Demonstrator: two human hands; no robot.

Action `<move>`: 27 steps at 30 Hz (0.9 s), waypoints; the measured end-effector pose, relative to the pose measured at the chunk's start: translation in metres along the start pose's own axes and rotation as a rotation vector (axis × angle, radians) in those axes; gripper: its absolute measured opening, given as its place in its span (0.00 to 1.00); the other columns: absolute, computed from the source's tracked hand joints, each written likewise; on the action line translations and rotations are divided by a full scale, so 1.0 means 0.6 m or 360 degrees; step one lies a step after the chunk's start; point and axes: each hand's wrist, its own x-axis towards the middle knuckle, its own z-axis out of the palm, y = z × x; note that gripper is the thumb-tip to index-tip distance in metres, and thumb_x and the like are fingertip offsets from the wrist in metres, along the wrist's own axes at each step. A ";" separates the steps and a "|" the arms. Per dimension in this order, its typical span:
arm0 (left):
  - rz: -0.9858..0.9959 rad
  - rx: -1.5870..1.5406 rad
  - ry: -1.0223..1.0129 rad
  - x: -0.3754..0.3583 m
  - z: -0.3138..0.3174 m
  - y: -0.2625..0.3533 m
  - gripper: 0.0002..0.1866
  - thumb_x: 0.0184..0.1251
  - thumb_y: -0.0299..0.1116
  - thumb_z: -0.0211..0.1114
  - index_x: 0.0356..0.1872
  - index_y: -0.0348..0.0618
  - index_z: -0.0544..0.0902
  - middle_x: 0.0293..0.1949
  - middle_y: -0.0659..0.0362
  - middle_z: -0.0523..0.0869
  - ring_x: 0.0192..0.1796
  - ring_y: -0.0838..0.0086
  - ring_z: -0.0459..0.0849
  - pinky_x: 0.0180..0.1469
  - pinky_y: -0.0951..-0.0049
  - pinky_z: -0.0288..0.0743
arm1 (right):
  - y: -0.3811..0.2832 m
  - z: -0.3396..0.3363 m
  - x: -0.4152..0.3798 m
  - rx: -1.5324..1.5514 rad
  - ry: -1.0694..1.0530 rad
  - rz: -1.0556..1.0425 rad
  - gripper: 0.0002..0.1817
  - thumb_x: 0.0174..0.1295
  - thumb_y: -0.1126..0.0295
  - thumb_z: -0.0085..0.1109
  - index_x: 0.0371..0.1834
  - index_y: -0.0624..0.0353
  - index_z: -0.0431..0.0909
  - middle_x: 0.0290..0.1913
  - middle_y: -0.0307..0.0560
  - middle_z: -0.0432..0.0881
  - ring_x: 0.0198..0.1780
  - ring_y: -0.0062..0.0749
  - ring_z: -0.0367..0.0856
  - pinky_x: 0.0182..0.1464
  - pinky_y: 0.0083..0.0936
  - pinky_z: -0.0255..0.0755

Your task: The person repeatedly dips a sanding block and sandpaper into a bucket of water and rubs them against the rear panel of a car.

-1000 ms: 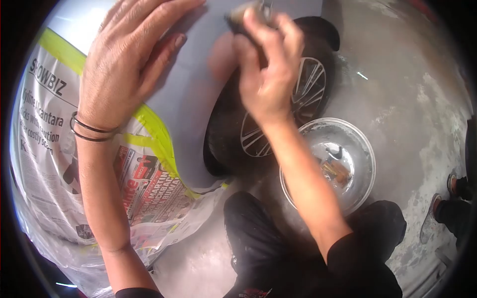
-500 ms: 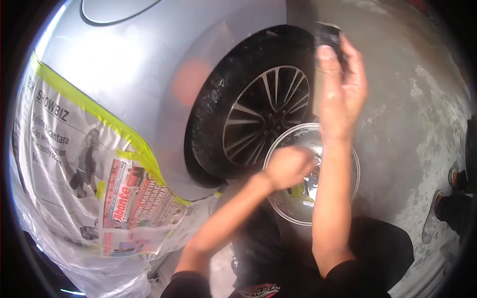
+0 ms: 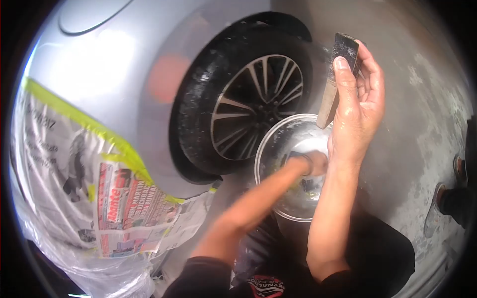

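My right hand [image 3: 358,97] is raised above the basin's right side, its thumb and fingers closed around a sanding block [image 3: 326,104]. A dark, wet-looking sheet like sandpaper [image 3: 345,47] is wrapped over the block's upper part; the lower end is bare and greyish brown. Down inside the round metal basin [image 3: 259,166] is my left hand [image 3: 314,164]. Motion blur and my right forearm obscure its fingers, so I cannot make out what they hold. Water and something yellowish show in the basin around it.
Left of the basin is a car wheel [image 3: 258,111] under a silver body panel [image 3: 114,59]. Newspaper [image 3: 131,208], green masking tape [image 3: 84,116] and plastic sheeting [image 3: 94,273] cover the car's lower left. Another person's foot [image 3: 435,211] stands on the wet floor [image 3: 397,164] at right.
My left hand has gone further right and deeper into the basin. My right hand has turned and moved slightly right, showing more of the block. The view has shifted a little.
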 end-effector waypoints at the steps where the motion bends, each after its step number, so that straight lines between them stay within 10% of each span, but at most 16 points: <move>1: 0.0098 0.0099 0.0085 -0.048 -0.062 0.015 0.19 0.71 0.45 0.66 0.38 0.35 0.92 0.42 0.35 0.93 0.49 0.39 0.93 0.57 0.44 0.84 | -0.001 0.015 -0.001 0.0095 0.0002 -0.0009 0.22 0.77 0.73 0.73 0.72 0.65 0.83 0.57 0.45 0.91 0.54 0.22 0.88 0.56 0.20 0.82; 2: -0.0214 0.0352 -0.0064 -0.119 -0.200 0.126 0.18 0.73 0.44 0.66 0.38 0.36 0.92 0.41 0.37 0.93 0.47 0.40 0.93 0.55 0.43 0.85 | -0.001 0.028 -0.004 0.0186 0.0009 -0.0016 0.22 0.77 0.73 0.72 0.72 0.65 0.83 0.57 0.45 0.91 0.54 0.22 0.88 0.58 0.20 0.82; 6: 0.0117 0.1111 0.0938 -0.359 -0.452 0.297 0.05 0.71 0.26 0.74 0.44 0.40 0.88 0.41 0.50 0.90 0.47 0.50 0.91 0.50 0.52 0.86 | 0.020 0.092 -0.042 0.0125 -0.0102 -0.0135 0.21 0.78 0.71 0.73 0.71 0.63 0.84 0.64 0.47 0.88 0.64 0.31 0.85 0.68 0.31 0.79; 10: 0.0096 0.2118 0.1025 -0.488 -0.601 0.368 0.18 0.71 0.22 0.71 0.60 0.45 0.91 0.64 0.50 0.91 0.68 0.51 0.88 0.71 0.51 0.80 | 0.048 0.190 -0.136 -0.0086 -0.0305 -0.0412 0.22 0.74 0.69 0.76 0.70 0.55 0.87 0.65 0.51 0.83 0.68 0.47 0.80 0.73 0.43 0.72; 27: 0.0117 0.2475 0.0936 -0.522 -0.639 0.310 0.21 0.72 0.27 0.71 0.65 0.46 0.92 0.72 0.53 0.89 0.80 0.52 0.81 0.82 0.49 0.71 | 0.090 0.282 -0.163 -0.0445 -0.0263 -0.0784 0.22 0.70 0.71 0.75 0.68 0.54 0.91 0.66 0.55 0.81 0.64 0.51 0.81 0.68 0.42 0.74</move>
